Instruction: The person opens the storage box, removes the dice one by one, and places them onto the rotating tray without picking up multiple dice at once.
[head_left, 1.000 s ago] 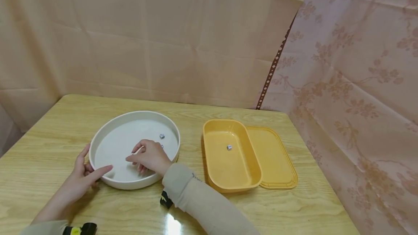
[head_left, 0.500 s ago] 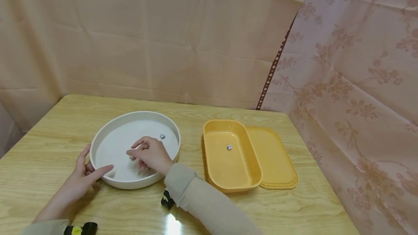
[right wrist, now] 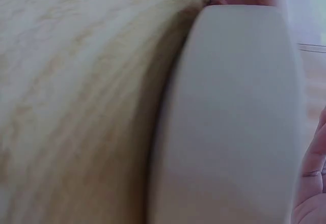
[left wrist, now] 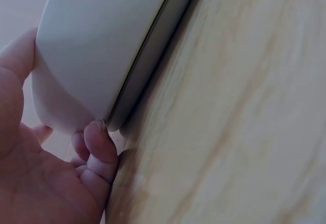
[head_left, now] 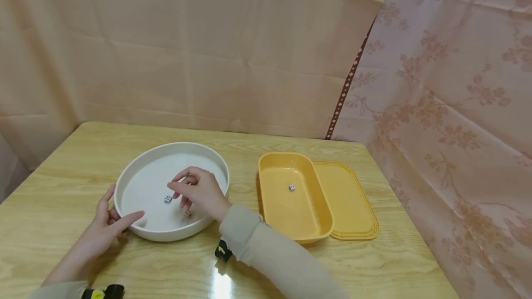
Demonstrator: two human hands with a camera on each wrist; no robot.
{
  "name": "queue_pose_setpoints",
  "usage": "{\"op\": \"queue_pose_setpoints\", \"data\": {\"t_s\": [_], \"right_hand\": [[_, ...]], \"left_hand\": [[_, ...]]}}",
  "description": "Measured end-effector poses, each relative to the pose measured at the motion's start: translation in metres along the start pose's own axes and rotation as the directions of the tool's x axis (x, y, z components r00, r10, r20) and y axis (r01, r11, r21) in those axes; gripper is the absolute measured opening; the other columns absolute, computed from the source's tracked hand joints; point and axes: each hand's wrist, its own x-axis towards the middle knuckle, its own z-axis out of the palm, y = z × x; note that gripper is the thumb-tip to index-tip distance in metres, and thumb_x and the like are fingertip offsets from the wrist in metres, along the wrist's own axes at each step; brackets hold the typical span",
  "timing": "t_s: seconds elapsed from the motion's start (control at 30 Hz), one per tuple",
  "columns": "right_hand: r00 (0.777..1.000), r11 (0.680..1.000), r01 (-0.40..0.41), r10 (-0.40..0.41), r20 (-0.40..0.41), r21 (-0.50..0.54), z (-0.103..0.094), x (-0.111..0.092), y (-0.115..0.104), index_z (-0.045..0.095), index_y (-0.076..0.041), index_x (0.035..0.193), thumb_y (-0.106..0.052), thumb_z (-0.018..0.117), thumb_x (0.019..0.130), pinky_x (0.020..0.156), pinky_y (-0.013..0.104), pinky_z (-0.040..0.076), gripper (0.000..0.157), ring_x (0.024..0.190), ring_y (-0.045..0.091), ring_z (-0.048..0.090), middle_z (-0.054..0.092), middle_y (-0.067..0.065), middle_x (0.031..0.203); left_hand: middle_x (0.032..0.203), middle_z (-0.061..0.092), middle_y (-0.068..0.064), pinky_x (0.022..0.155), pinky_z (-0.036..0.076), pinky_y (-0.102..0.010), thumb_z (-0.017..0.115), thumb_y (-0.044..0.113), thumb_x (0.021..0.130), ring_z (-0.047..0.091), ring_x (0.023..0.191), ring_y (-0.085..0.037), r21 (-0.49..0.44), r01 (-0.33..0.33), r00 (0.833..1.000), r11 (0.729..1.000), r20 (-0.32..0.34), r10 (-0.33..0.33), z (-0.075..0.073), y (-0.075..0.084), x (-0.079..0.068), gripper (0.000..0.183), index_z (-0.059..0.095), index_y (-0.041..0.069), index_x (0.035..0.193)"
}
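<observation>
A round white tray [head_left: 139, 165] with a raised wall stands on the table at the left. My left hand [head_left: 104, 223] grips its near-left side, thumb over the rim and fingers against the outer wall; the left wrist view shows the fingertips by the tray's base [left wrist: 86, 56]. Above the tray's right half hovers my right hand [head_left: 201, 193], its fingers loosely bent with nothing visible between them. Just left of its fingertips lies a white die with blue pips [head_left: 168, 199]. Another die [head_left: 188, 213] sits below the hand. The hand hides part of the tray floor behind it.
A yellow rectangular box [head_left: 297, 218] right of the tray contains one die [head_left: 292, 188]. Its flat yellow lid [head_left: 349, 197] lies partly under the box's right side. Curtains [head_left: 208, 59] hang behind the wooden table [head_left: 374, 266] and to its right.
My right hand has drawn back up and right, leaving the blue-pipped die on the tray floor. The die at the tray's right is now behind the hand. My left hand stays on the tray.
</observation>
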Motion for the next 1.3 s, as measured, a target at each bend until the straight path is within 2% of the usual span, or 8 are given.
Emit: {"op": "queue_pose_setpoints", "data": {"t_s": [0.37, 0.7, 0.93, 1.17, 1.3], "right_hand": [[0.999, 0.994, 0.045, -0.043, 0.028, -0.103, -0.027, -0.009, -0.023, 0.068, -0.009, 0.094, -0.019, 0.071, 0.092, 0.05, 0.023, 0.048, 0.011, 0.052, 0.01, 0.058, 0.068, 0.001, 0.072], [0.998, 0.995, 0.055, -0.056, -0.001, -0.085, -0.046, -0.017, -0.041, 0.068, -0.008, 0.097, -0.017, 0.072, 0.092, 0.051, 0.021, 0.05, 0.011, 0.054, 0.012, 0.059, 0.07, 0.005, 0.077], [0.997, 0.993, 0.081, -0.081, 0.007, -0.085, -0.062, -0.026, -0.05, 0.068, -0.008, 0.1, -0.017, 0.071, 0.092, 0.053, 0.023, 0.05, 0.013, 0.056, 0.013, 0.06, 0.071, 0.008, 0.082], [0.993, 0.991, 0.105, -0.109, -0.042, -0.084, -0.081, -0.037, -0.05, 0.068, -0.004, 0.104, -0.017, 0.069, 0.094, 0.055, 0.026, 0.052, 0.016, 0.059, 0.012, 0.06, 0.072, 0.012, 0.086], [0.99, 0.994, 0.097, -0.102, -0.098, -0.052, -0.092, -0.04, -0.046, 0.067, -0.002, 0.104, -0.016, 0.069, 0.093, 0.055, 0.025, 0.051, 0.018, 0.058, 0.012, 0.06, 0.072, 0.009, 0.083]], "left_hand": [[0.102, 0.046, -0.009, 0.066, 0.042, -0.024, 0.058, 0.045, 0.099, 0.049, 0.078, -0.011, -0.021, 0.038, 0.999, 0.999, 0.022, -0.038, 0.0, -0.001, 0.001, 0.108, -0.033, 0.018, 0.151], [0.098, 0.046, -0.007, 0.064, 0.044, -0.025, 0.059, 0.043, 0.098, 0.05, 0.074, -0.012, -0.011, 0.025, 1.0, 1.0, 0.011, -0.025, 0.0, -0.001, 0.0, 0.108, -0.031, 0.017, 0.152], [0.092, 0.05, -0.005, 0.062, 0.044, -0.025, 0.061, 0.039, 0.098, 0.052, 0.069, -0.011, -0.002, -0.013, 1.0, 1.0, -0.018, 0.013, 0.0, -0.005, -0.001, 0.108, -0.029, 0.013, 0.153], [0.089, 0.05, -0.003, 0.061, 0.043, -0.025, 0.061, 0.039, 0.098, 0.051, 0.067, -0.011, -0.002, -0.022, 0.999, 1.0, -0.024, 0.022, 0.001, -0.005, -0.001, 0.108, -0.028, 0.013, 0.153], [0.09, 0.049, -0.003, 0.061, 0.043, -0.025, 0.061, 0.039, 0.098, 0.05, 0.068, -0.01, -0.014, -0.02, 1.0, 1.0, -0.022, 0.02, 0.001, -0.005, 0.0, 0.108, -0.028, 0.014, 0.153]]}}
